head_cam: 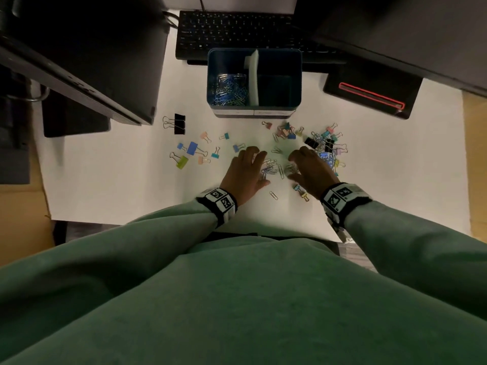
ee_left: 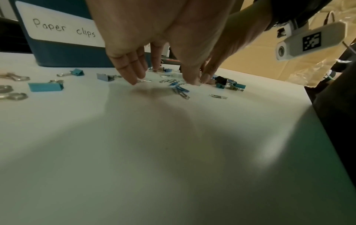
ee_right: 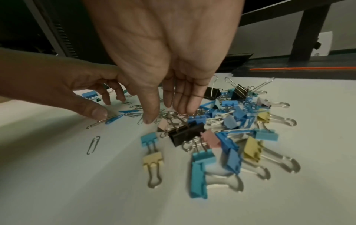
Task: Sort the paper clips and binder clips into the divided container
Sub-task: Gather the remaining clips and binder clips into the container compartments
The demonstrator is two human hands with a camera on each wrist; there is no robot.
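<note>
The blue divided container (head_cam: 295,75) stands at the back centre, with a white divider (head_cam: 254,77). Its left compartment holds several paper clips (head_cam: 232,89), and its front label (ee_left: 63,29) reads "Paper clips". Loose paper clips (head_cam: 274,167) lie between my hands. My left hand (head_cam: 254,164) is spread, its fingertips (ee_left: 134,79) touching the table and its thumb (ee_right: 98,112) on a blue clip. My right hand (ee_right: 167,109) points straight down, fingers on the silver clips. A heap of coloured binder clips (head_cam: 326,146) lies just right of it.
More binder clips (head_cam: 192,151) are scattered left, with a big black one (head_cam: 179,124) beyond them. Behind the container is a keyboard (head_cam: 237,30). A dark laptop (head_cam: 92,61) sits back left, a black device with a red line (head_cam: 369,96) back right. One paper clip (head_cam: 273,195) lies near me.
</note>
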